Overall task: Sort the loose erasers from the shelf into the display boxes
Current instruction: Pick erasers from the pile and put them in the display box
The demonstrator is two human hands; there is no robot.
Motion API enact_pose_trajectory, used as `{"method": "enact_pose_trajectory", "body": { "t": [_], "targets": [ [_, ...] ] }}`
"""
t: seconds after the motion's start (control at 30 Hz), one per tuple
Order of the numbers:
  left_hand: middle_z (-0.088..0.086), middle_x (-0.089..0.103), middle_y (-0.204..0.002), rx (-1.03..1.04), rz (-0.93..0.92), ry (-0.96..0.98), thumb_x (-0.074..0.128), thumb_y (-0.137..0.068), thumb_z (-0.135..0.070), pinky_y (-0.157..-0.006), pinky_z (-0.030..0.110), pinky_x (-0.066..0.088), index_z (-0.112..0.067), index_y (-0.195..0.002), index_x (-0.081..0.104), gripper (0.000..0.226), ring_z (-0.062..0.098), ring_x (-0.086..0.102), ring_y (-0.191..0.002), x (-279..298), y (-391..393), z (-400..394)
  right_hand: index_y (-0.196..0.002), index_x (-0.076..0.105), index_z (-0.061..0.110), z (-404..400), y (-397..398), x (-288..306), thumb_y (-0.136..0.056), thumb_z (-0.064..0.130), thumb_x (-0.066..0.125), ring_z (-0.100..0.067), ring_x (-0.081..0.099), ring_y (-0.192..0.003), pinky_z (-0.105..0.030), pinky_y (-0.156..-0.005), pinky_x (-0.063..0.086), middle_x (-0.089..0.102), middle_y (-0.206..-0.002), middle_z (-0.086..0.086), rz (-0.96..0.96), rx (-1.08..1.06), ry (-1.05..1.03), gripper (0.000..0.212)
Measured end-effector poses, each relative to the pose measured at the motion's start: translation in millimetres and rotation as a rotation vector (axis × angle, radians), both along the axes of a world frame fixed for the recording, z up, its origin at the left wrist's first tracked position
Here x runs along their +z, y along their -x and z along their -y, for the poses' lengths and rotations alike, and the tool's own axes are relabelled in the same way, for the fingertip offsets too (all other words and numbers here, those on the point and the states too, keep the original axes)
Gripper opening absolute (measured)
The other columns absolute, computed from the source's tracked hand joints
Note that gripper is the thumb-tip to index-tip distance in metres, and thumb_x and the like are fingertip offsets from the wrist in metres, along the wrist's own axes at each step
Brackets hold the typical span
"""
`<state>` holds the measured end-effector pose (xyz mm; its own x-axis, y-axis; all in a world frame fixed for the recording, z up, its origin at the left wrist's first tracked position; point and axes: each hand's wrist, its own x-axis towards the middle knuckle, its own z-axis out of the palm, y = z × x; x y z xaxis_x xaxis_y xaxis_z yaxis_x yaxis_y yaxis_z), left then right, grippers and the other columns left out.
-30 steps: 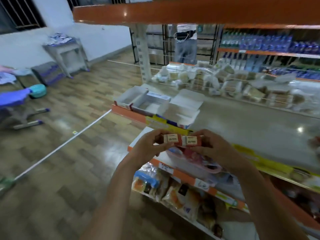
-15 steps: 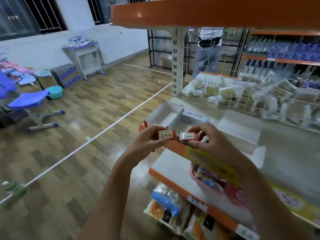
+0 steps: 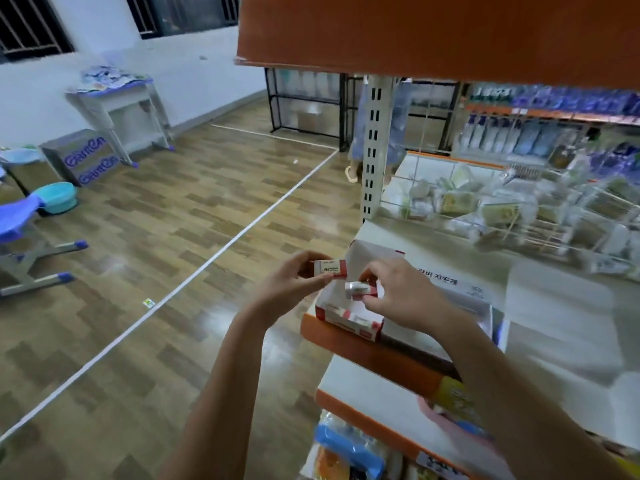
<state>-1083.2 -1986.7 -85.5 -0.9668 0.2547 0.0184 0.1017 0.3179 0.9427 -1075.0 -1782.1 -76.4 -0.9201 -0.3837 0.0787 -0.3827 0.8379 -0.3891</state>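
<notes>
My left hand (image 3: 294, 285) pinches a red and white eraser (image 3: 330, 268), held just left of the open display box (image 3: 348, 318) at the shelf's left end. My right hand (image 3: 405, 296) pinches a second red and white eraser (image 3: 360, 291) low over the inside of that box. The box is white inside with a red front wall; its raised lid (image 3: 450, 282) carries printed text. A second open box (image 3: 474, 317) lies beside it, partly hidden by my right wrist.
The orange-edged shelf (image 3: 374, 355) carries the boxes; a wire basket of wrapped goods (image 3: 502, 209) sits behind. An orange shelf (image 3: 433, 32) hangs overhead. A shelf upright (image 3: 375, 140) stands at the corner. Packets (image 3: 349, 452) fill the lower shelf. Wooden floor lies to the left.
My hands have separated: the right one dropped its eraser down into the left display box, while the left one stays beside the box. The view swung left and closer to the shelf.
</notes>
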Motion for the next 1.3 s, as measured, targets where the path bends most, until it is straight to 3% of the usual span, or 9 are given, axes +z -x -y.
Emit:
{"method": "enact_pose_trajectory", "body": {
  "t": [0.17,0.3,0.47,0.8,0.9,1.0,1.1,1.17,1.3],
  "targets": [
    [-0.001,0.062,-0.09,-0.187,0.059,0.038,0.066,-0.086,-0.016,-0.06,0.01,0.044,-0.012,-0.111,0.057,0.026,-0.008,0.057,-0.069,-12,41,16,-0.1,0.058,0.017,23,13,-3,-0.087,0.033,0.058,-0.016,0.045,-0.097,-0.029,-0.081,0.04,0.058,-0.102,0.001,0.056,-0.105,-0.178,0.021],
    [0.0,0.067,-0.093,-0.269,0.064,0.033,0.072,-0.08,-0.029,-0.072,0.023,0.054,-0.025,-0.101,0.061,0.025,0.006,0.062,-0.081,-25,63,21,-0.103,0.058,0.018,38,15,-5,-0.087,0.032,0.058,-0.018,0.046,-0.104,-0.03,-0.084,0.039,0.058,-0.106,0.001,0.099,-0.139,-0.271,0.021],
    [-0.015,0.068,-0.089,-0.39,0.072,0.036,0.072,-0.079,-0.035,-0.069,0.018,0.052,-0.031,-0.099,0.06,0.024,0.002,0.064,-0.08,-36,73,22,-0.105,0.058,0.017,50,11,-9,-0.088,0.035,0.057,-0.018,0.045,-0.106,-0.031,-0.087,0.039,0.055,-0.109,-0.003,0.195,-0.24,-0.202,0.025],
    [-0.007,0.067,-0.084,-0.478,-0.014,0.075,0.071,-0.081,-0.031,-0.061,0.015,0.049,-0.029,-0.099,0.061,0.021,0.0,0.061,-0.071,-33,77,25,-0.11,0.066,0.026,55,6,-23,-0.092,0.028,0.052,-0.018,0.048,-0.104,-0.03,-0.086,0.039,0.063,-0.105,0.0,0.099,-0.328,-0.201,0.023],
    [-0.009,0.066,-0.088,-0.501,-0.142,0.17,0.069,-0.08,-0.033,-0.07,0.023,0.054,-0.03,-0.099,0.059,0.021,0.003,0.061,-0.078,-24,78,23,-0.107,0.067,0.022,45,-2,-15,-0.091,0.03,0.055,-0.012,0.05,-0.1,-0.026,-0.086,0.038,0.065,-0.105,0.004,0.005,-0.408,-0.117,0.022],
    [-0.017,0.06,-0.092,-0.56,-0.291,0.319,0.067,-0.082,-0.033,-0.069,0.019,0.049,-0.035,-0.1,0.056,0.021,0.001,0.057,-0.083,-12,76,13,-0.102,0.066,0.022,28,-15,-6,-0.09,0.029,0.057,-0.007,0.05,-0.091,-0.022,-0.077,0.037,0.064,-0.1,0.006,-0.054,-0.615,-0.02,0.017],
    [-0.016,0.057,-0.099,-0.638,-0.393,0.487,0.063,-0.08,-0.046,-0.07,0.017,0.044,-0.034,-0.102,0.058,0.026,0.004,0.053,-0.088,-3,73,-4,-0.099,0.062,0.017,19,-26,-7,-0.09,0.035,0.056,-0.012,0.056,-0.086,-0.03,-0.078,0.049,0.064,-0.097,0.002,0.053,-0.773,-0.027,0.021],
    [-0.01,0.055,-0.104,-0.679,-0.447,0.617,0.059,-0.077,-0.056,-0.075,0.027,0.05,-0.031,-0.106,0.061,0.038,0.009,0.053,-0.091,-1,70,-17,-0.093,0.064,0.013,19,-30,-11,-0.09,0.039,0.054,-0.014,0.061,-0.08,-0.034,-0.076,0.052,0.067,-0.09,-0.001,0.177,-0.801,-0.037,0.028],
    [-0.004,0.056,-0.108,-0.735,-0.523,0.795,0.062,-0.081,-0.054,-0.078,0.029,0.047,-0.028,-0.11,0.062,0.04,0.012,0.049,-0.098,-7,70,-37,-0.079,0.058,0.019,23,-31,-18,-0.092,0.038,0.051,-0.012,0.055,-0.072,-0.028,-0.061,0.04,0.062,-0.079,0.003,0.228,-0.775,-0.019,0.024]
  ]
}}
